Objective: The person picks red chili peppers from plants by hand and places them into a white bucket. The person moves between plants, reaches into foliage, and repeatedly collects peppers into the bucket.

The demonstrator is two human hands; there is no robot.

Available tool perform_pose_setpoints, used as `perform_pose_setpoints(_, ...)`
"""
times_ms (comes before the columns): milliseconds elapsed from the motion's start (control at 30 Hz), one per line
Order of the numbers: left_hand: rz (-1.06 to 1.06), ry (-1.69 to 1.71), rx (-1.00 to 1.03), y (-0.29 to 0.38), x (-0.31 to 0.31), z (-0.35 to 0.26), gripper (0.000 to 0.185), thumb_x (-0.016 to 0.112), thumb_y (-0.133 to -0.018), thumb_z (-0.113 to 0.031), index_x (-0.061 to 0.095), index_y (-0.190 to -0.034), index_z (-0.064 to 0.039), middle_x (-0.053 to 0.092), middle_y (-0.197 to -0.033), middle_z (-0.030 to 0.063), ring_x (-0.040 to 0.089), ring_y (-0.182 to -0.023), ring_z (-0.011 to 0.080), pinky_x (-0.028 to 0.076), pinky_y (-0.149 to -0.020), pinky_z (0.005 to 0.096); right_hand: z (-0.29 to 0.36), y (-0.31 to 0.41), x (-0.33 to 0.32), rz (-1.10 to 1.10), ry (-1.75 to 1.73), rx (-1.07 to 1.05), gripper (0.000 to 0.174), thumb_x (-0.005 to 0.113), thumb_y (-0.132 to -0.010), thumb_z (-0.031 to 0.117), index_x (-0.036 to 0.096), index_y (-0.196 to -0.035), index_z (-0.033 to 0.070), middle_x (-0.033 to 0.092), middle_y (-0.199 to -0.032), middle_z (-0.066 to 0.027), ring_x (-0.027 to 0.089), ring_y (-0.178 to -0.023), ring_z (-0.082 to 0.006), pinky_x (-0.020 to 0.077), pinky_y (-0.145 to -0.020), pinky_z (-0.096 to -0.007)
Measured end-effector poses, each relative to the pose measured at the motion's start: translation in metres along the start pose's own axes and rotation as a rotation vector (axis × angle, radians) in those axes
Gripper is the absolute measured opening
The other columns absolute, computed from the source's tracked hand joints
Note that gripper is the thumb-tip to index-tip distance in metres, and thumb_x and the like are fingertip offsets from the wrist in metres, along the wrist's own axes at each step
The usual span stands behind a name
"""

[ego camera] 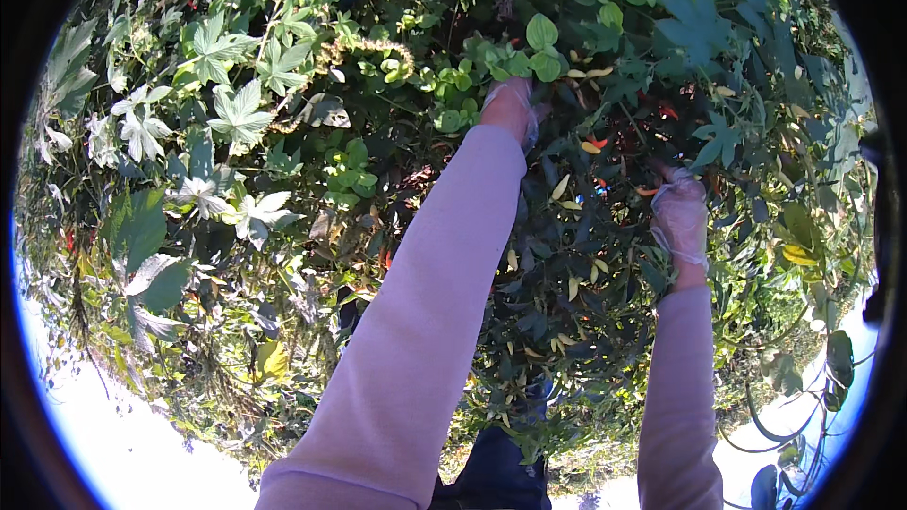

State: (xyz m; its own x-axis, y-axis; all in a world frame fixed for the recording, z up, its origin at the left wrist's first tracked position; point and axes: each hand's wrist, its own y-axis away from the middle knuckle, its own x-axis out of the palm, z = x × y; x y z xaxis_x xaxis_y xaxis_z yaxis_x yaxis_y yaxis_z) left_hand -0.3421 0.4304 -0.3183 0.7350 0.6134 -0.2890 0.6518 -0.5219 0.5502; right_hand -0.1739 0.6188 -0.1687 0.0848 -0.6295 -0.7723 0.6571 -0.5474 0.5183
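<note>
My left hand, in a clear plastic glove, reaches into the foliage at the upper middle, its fingers hidden beneath round green leaves. On the right, my right hand, gloved the same way, is among dark leaves of a chili pepper plant, its fingertips in shadow. What either hand holds cannot be seen. Between them hang an orange-and-yellow chili pepper and pale yellow peppers. An orange pepper lies close beside my right fingers, and a red pepper is above them.
Lobed vine leaves spread over the plants at left, and more overhang the upper right. Curling vine stems hang at the lower right. A dark trouser leg shows at the bottom, below the pepper foliage.
</note>
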Motion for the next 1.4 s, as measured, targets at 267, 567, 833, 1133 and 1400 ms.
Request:
perform_pose_setpoints(267,-0.057,1.324,-0.589,-0.007,-0.001,-0.017,0.039,0.055,-0.088,-0.030,0.054,-0.122,-0.010,0.061,-0.117,0.0126,0.058,-0.104,0.0302,0.044,-0.090,0.0450,0.005,0.003,0.000,-0.015,0.095,-0.161,0.035,0.047,-0.081,-0.001,0.068,-0.107,0.008,0.068,-0.092,-0.0134,0.064,-0.077,-0.0215,0.0482,-0.070,-0.0290)
perform_pose_setpoints(567,-0.002,1.014,-0.592,-0.037,0.024,0.018,0.027,0.043,-0.093,-0.023,0.056,-0.114,-0.011,0.064,-0.107,0.0068,0.058,-0.093,0.0250,0.050,-0.077,0.0426,0.005,0.003,0.006,-0.034,0.038,-0.118,0.038,0.045,-0.077,-0.002,0.068,-0.107,0.008,0.068,-0.095,-0.0145,0.064,-0.078,-0.0215,0.0491,-0.072,-0.0293)
perform_pose_setpoints(833,0.118,1.272,-0.492,0.002,0.002,0.026,0.019,0.051,-0.089,-0.011,0.061,-0.105,-0.008,0.064,-0.091,0.0057,0.059,-0.081,0.0188,0.050,-0.067,0.0374,0.007,0.005,0.011,-0.007,-0.065,-0.050,0.038,0.045,-0.077,-0.002,0.068,-0.106,0.007,0.068,-0.090,-0.0146,0.063,-0.075,-0.0200,0.0482,-0.070,-0.0285)
perform_pose_setpoints(1133,0.501,0.591,-0.636,0.072,-0.027,0.042,0.015,0.053,-0.080,-0.008,0.061,-0.093,-0.006,0.059,-0.084,0.0020,0.052,-0.075,0.0152,0.040,-0.066,0.0322,0.014,0.014,0.018,-0.024,-0.030,-0.136,0.037,0.052,-0.070,0.001,0.069,-0.102,0.005,0.061,-0.069,-0.0158,0.055,-0.056,-0.0218,0.0451,-0.057,-0.0321)
perform_pose_setpoints(1400,0.463,1.056,-0.448,0.119,-0.152,-0.011,0.029,0.061,-0.090,-0.029,0.056,-0.099,-0.001,0.041,-0.063,-0.0032,0.038,-0.058,0.0098,0.032,-0.054,0.0246,0.028,0.015,0.012,-0.162,0.149,-0.396,0.019,0.061,-0.065,0.004,0.067,-0.083,0.001,0.063,-0.076,-0.0182,0.061,-0.073,-0.0342,0.0494,-0.068,-0.0396)
